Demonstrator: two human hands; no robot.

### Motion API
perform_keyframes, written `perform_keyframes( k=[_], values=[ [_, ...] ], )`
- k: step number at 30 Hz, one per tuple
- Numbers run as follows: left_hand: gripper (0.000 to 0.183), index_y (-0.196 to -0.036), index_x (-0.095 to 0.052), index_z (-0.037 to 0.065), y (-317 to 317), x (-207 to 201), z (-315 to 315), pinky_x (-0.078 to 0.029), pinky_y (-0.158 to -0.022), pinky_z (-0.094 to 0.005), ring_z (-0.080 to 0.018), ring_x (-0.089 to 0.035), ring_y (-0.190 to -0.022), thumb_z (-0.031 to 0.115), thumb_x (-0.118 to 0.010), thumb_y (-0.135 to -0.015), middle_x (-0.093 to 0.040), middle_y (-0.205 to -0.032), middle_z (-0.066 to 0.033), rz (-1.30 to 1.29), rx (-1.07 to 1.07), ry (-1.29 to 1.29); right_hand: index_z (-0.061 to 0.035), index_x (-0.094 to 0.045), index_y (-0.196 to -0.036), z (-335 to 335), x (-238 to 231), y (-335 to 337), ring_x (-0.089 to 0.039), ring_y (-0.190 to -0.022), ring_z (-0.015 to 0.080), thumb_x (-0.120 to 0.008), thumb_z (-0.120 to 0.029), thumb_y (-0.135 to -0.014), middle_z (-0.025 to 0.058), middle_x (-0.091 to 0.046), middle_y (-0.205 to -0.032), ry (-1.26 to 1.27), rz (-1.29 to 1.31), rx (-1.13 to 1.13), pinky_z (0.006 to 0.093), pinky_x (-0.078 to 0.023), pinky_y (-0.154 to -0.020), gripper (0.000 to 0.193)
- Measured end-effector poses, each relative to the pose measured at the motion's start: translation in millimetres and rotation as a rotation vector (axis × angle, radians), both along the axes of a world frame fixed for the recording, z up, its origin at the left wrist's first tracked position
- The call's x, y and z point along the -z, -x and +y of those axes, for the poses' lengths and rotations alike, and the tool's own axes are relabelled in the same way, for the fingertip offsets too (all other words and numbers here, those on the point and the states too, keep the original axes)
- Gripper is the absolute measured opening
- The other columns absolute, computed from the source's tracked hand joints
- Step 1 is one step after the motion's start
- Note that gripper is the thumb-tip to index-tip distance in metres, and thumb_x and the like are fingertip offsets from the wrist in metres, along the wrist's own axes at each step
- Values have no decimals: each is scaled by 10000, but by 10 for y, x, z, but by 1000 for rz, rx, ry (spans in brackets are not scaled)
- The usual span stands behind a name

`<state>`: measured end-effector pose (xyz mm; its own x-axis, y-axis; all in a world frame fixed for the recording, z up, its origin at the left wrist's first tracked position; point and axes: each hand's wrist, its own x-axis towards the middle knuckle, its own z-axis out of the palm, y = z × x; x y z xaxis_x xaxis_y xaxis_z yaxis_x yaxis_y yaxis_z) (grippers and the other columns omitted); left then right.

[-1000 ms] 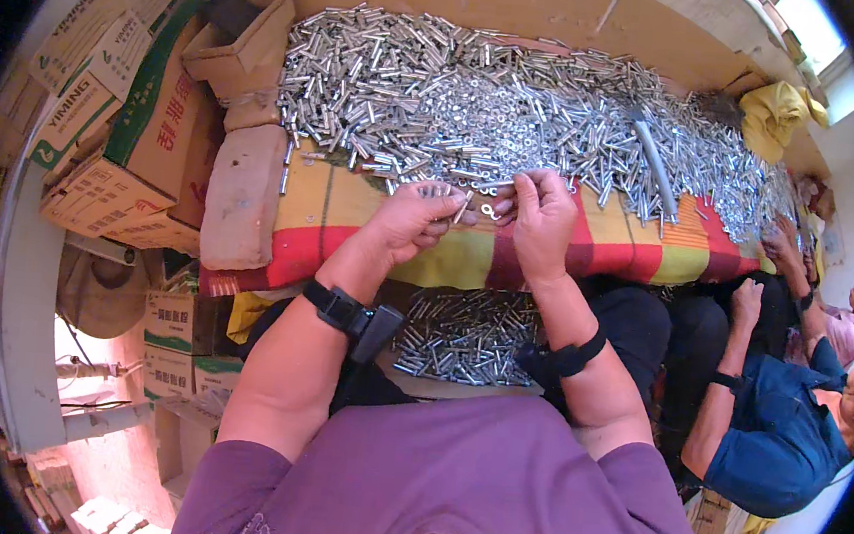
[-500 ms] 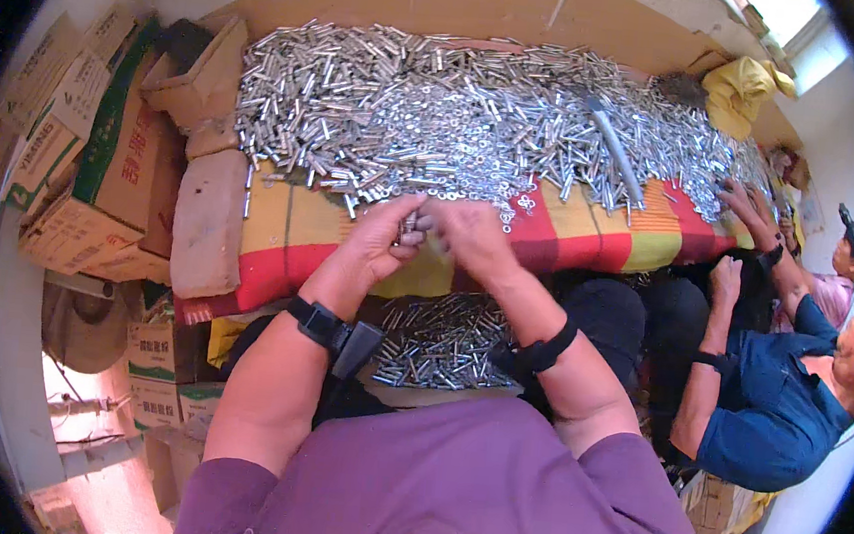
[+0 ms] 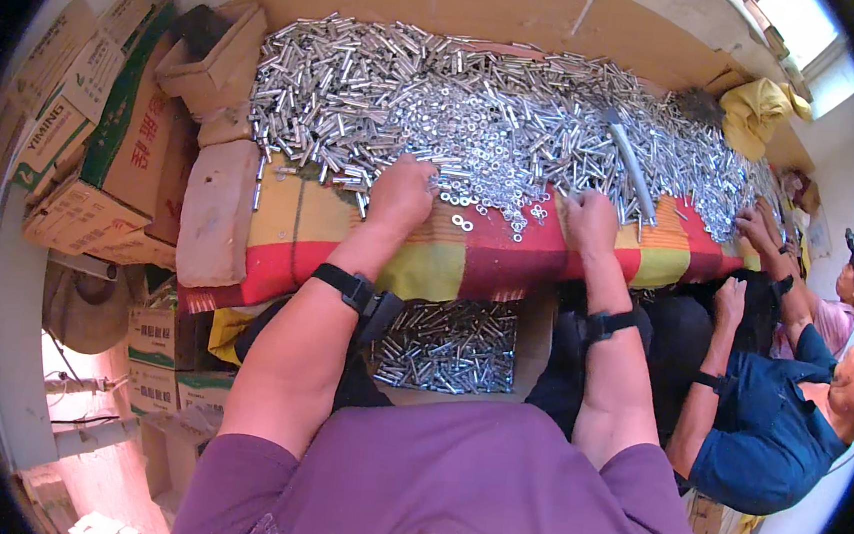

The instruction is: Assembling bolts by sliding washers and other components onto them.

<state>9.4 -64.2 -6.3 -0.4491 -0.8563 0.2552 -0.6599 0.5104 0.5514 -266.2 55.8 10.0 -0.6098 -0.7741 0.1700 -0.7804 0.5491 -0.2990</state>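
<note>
A wide heap of silver metal sleeves and bolts covers the back of a checkered cloth. Flat washers lie among them in the middle and spill over the front edge. My left hand rests at the front of the heap, back up, fingers curled; what they hold is hidden. Farther right, my right hand has bent, closed fingers touching the bolts beside the washers. Between and below my forearms, a cardboard box holds many metal bolts.
A curved grey strip lies on the heap. A brick and stacked cartons stand at the left. At the right, a co-worker in a dark blue shirt reaches toward the heap, with another person behind. A yellow bag sits at the far right.
My hands were together in front of the heap, the left holding small metal pieces. They have parted: the left now at the heap's edge, the right moved rightward to the bolts.
</note>
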Motion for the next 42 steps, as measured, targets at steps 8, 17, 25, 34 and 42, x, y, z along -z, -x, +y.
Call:
perform_keyframes(
  k=[8,17,25,34,42],
  values=[
    [203,-873,-648,6,-63,-191,155,-504,-631,-309,-186,-624,-669,151,-730,-757,-664,-829,-65,452,81,-601,1,-621,-817,-38,-272,-934,-624,-609,259,-628,-170,-829,160,-603,-660,212,-603,-282,364,-485,-580,172],
    [216,-943,-633,5,-116,-155,259,-486,-590,-235,-109,-590,-678,93,-721,-766,-644,-837,-43,822,138,-1099,-3,-640,-812,-96,-306,-1184,-527,-542,61,-623,-85,-830,-1,-566,-586,652,-915,-344,220,-428,-503,85],
    [154,-905,-636,37,-128,-219,275,-458,-525,-248,-88,-553,-614,93,-707,-780,-614,-748,-8,708,200,-1008,17,-623,-690,-34,-390,-1201,-520,-515,126,-646,-100,-802,67,-577,-580,426,-620,-494,304,-408,-500,164],
    [149,-772,-561,82,-73,-93,326,-210,-318,-165,-27,-375,-409,177,-659,-832,-546,-650,13,1144,316,-1546,30,-615,-732,-10,-195,-1457,-527,-524,156,-514,-258,-909,104,-582,-580,286,-844,-629,342,-404,-500,353],
    [115,-842,-586,44,103,-125,39,-415,-399,-286,-194,-570,-517,149,-619,-810,-656,-782,-128,840,74,-935,8,-657,-730,-109,-36,-282,-628,-712,389,-720,-337,-721,205,-639,-716,17,136,1,460,-491,-665,351]
  ],
)
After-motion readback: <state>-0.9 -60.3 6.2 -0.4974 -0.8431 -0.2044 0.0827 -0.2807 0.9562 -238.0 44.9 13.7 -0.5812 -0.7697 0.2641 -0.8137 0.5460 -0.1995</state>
